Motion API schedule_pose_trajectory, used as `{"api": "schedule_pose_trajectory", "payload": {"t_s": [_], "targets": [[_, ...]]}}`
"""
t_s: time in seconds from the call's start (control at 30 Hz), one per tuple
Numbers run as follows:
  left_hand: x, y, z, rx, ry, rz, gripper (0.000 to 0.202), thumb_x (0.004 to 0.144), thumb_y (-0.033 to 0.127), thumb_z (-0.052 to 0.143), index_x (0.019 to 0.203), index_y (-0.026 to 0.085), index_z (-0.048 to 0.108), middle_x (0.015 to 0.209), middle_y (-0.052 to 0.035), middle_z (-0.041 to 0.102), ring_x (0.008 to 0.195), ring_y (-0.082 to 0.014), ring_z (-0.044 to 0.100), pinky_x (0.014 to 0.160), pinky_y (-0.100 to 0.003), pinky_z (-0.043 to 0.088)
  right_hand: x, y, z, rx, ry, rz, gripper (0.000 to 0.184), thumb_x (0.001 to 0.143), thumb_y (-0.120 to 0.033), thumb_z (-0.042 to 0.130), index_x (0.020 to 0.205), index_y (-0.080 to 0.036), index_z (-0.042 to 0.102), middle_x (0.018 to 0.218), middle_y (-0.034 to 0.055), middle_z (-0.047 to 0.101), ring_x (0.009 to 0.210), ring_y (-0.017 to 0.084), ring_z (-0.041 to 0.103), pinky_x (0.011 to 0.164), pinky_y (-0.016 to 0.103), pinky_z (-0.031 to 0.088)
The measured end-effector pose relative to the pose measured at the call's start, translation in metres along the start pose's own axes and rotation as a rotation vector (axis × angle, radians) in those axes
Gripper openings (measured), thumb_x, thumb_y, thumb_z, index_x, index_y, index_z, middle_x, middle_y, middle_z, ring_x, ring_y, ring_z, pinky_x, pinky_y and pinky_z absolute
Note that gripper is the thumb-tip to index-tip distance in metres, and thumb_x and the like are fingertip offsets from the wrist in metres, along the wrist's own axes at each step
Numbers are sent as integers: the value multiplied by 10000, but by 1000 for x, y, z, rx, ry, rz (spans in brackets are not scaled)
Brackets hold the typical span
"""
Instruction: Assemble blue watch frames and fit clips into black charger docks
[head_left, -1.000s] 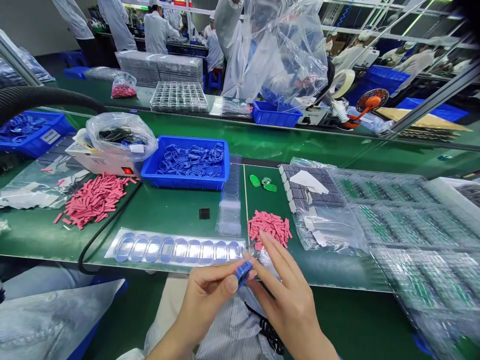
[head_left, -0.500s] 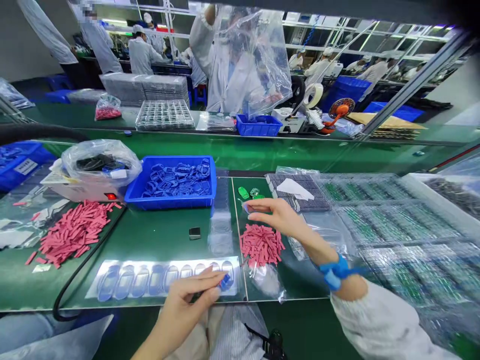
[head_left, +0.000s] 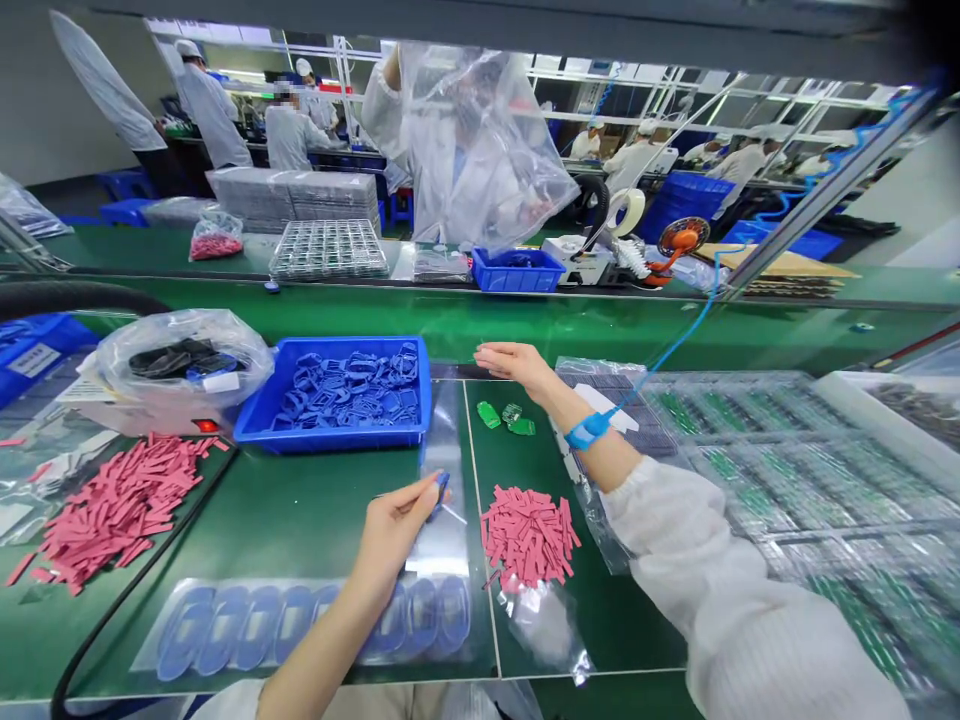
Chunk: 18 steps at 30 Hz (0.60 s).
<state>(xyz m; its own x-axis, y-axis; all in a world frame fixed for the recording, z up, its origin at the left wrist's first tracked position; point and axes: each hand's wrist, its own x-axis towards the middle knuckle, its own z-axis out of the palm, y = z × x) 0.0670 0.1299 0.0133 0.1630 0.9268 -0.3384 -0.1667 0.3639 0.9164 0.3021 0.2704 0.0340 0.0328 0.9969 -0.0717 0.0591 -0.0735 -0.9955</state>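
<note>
Two hands are apart here. One small blue piece [head_left: 442,486] sits pinched between the thumb and fingertips of our left hand [head_left: 391,537], above a clear plastic strip [head_left: 442,440]; the pinch seems to keep the piece exposed at the fingertips. Our right hand [head_left: 516,362] is open and empty, its fingers reaching just beyond three green parts [head_left: 512,413]. A blue wrist strap [head_left: 587,430] circles that wrist, its blue cord [head_left: 675,340] rising away, probably as a tether. Between our arms lies a heap of pink strips [head_left: 529,535], within easy reach. A blue crate [head_left: 330,441] of blue frames stands left, a sheet of blue ovals [head_left: 300,625] lies along the bench's near edge, and trays of circuit boards [head_left: 810,480] hem in the right.
</note>
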Motion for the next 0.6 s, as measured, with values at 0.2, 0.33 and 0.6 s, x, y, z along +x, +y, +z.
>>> {"api": "schedule_pose_trajectory", "payload": {"t_s": [0.2, 0.33, 0.6], "targets": [[11, -5, 5, -4, 26, 48, 430, 620, 395, 747, 952, 125, 707, 930, -125, 730, 918, -264, 674, 939, -393, 466, -53, -18, 16, 165, 7, -11, 345, 752, -368, 670, 1040, -184, 617, 1154, 103, 630, 1048, 185, 604, 930, 350, 453], [4, -2, 4, 1, -27, 90, 424, 600, 402, 753, 923, 131, 715, 953, -128, 717, 896, -285, 679, 905, -427, 486, -105, -33, 28, 224, -35, -19, 348, 741, -376, 677, 1041, -209, 616, 1180, 85, 618, 1080, 204, 585, 918, 360, 468], [-20, -3, 3, -13, -81, 272, 179, 651, 296, 728, 809, 214, 744, 899, -82, 733, 907, -260, 678, 1123, -511, 61, -221, -25, 65, 510, -69, -45, 348, 716, -459, 689, 1011, -279, 645, 1013, 56, 696, 914, 194, 658, 780, 307, 530]]}}
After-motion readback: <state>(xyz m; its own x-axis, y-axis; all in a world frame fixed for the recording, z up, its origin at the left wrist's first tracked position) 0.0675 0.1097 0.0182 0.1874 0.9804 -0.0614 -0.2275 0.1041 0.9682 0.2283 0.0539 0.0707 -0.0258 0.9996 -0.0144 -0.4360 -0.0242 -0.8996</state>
